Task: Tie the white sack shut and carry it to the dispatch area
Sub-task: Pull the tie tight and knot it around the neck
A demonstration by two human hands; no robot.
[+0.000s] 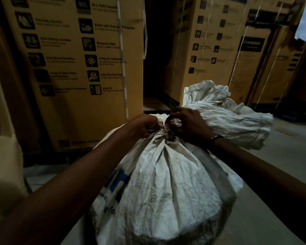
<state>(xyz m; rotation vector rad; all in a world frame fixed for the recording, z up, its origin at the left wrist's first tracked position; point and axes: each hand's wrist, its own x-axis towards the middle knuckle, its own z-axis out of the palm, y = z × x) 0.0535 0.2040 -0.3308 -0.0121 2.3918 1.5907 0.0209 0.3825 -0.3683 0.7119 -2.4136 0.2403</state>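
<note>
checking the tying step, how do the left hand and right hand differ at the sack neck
The left hand is a closed fist on the left of the white sack's gathered neck; the right hand is on the right, its fingers working at the tie. The right wrist wears a dark band; the left wrist is bare. The loose sack top fans out behind the right hand, not the left. Both hands touch the neck.

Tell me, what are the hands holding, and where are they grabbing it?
Both hands, left hand and right hand, hold the white sack at its gathered neck, pinching the tie wrapped around it.
</note>
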